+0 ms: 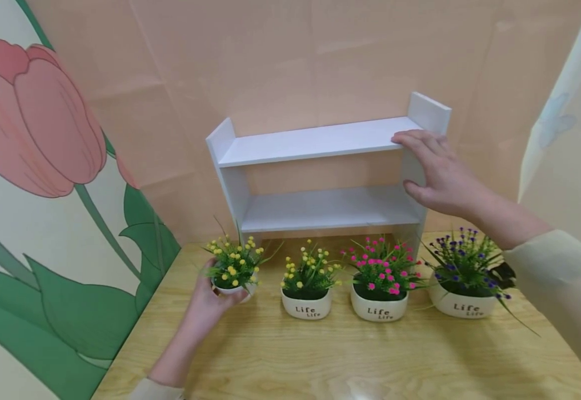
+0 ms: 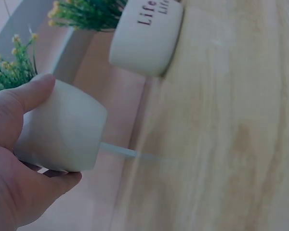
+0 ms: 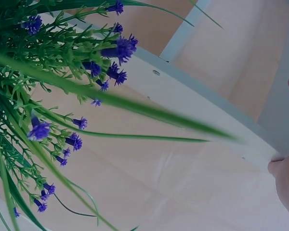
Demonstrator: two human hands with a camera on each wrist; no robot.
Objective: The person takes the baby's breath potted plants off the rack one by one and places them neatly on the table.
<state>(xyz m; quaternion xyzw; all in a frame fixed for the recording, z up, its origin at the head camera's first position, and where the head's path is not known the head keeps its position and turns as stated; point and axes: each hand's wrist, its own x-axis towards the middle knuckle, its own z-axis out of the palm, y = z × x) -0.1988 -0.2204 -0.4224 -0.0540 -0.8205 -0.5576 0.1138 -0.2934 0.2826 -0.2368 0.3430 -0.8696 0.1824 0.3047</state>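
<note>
My left hand grips a small white flowerpot of artificial yellow flowers, thumb on one side and fingers on the other. In the left wrist view the pot appears raised off the tabletop and tilted. It is at the left front of a white two-tier shelf. My right hand rests at the right end of that shelf, its fingers extended over the upper board and its thumb lower down. In the right wrist view, a fingertip touches the side panel.
Along the shelf's front stand three more white pots marked "Life": a yellow-flowered pot, a pink-flowered pot and a purple-flowered pot. They stand on a wooden table. A tulip-painted panel borders the left.
</note>
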